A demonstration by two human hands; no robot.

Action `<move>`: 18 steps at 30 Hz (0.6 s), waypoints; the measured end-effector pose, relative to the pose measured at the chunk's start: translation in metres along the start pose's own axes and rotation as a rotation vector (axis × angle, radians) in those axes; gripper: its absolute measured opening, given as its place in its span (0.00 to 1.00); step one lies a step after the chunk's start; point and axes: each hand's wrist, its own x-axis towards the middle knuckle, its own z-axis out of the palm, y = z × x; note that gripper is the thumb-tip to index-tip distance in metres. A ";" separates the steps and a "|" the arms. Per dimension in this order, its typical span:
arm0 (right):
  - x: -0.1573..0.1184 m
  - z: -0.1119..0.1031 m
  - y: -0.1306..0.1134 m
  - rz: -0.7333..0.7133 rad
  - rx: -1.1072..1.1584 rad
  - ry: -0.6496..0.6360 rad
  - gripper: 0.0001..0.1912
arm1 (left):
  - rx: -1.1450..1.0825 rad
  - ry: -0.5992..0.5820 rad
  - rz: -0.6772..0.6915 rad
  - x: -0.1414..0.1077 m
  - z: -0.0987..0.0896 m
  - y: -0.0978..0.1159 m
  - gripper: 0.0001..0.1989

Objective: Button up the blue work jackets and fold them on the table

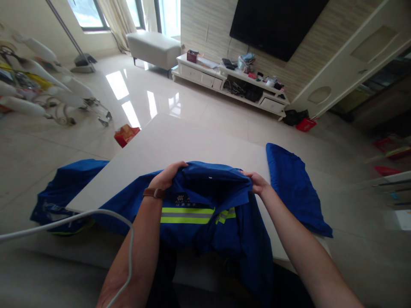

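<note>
A blue work jacket [192, 233] with yellow-green and grey reflective bands hangs over the near edge of a white table [192, 137]. My left hand [168, 174], with a brown strap on its wrist, is closed on the left side of the jacket's collar. On the collar's right side, my right hand [256, 182] grips the cloth with its fingers partly hidden. Between my hands the neck opening gapes, dark inside. Small printing shows on the chest, above the band. The jacket's lower right part drops toward my lap.
Folded blue cloth [293, 188] lies over the table's right end. More blue cloth [69, 188] hangs by the left edge. A white cable [130, 239] crosses my left forearm. Beyond stand a red bag [126, 135], a bench [154, 47] and a TV cabinet [205, 81].
</note>
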 end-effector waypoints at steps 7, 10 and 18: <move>0.014 -0.001 0.029 -0.001 -0.245 0.103 0.11 | 0.249 0.098 0.246 0.021 -0.002 -0.012 0.16; 0.007 -0.002 0.034 -0.104 -0.394 0.154 0.09 | 0.575 0.041 0.473 0.022 -0.005 -0.012 0.19; -0.003 0.006 0.033 -0.459 -1.398 0.439 0.08 | 1.138 0.362 0.687 0.018 0.007 -0.019 0.15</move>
